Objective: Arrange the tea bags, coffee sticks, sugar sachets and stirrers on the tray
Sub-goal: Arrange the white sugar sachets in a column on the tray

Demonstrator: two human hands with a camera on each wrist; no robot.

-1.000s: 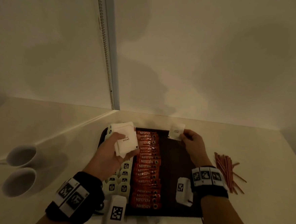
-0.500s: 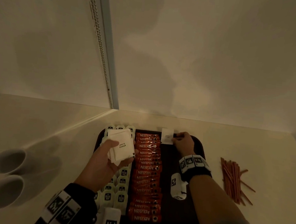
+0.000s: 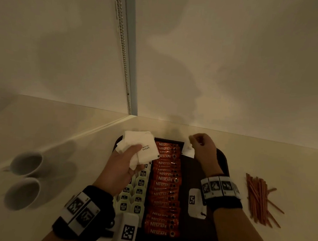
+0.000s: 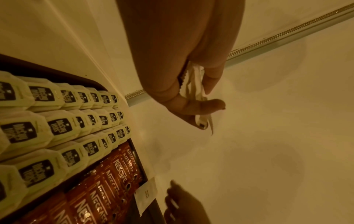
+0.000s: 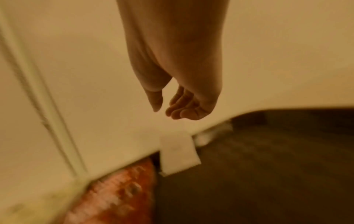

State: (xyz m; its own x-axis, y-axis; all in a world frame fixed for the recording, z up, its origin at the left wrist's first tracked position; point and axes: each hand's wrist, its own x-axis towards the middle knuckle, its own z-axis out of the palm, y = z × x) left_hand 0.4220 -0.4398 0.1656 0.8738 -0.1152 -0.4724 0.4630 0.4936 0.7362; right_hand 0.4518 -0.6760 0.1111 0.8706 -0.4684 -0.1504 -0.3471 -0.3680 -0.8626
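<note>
Left hand (image 3: 122,166) grips a stack of sugar sachets (image 3: 140,148) above the tray's (image 3: 222,156) far-left corner, evidently as the supply. Right hand (image 3: 202,148) hovers empty, fingers loosely curled, just above one sachet (image 4: 146,196) lying at the tray's far edge beside the coffee sticks (image 3: 164,186), apparently opening a new column. Tea bags (image 3: 138,192) fill the left. Stirrers (image 3: 258,200) lie off-tray, not yet placed.
</note>
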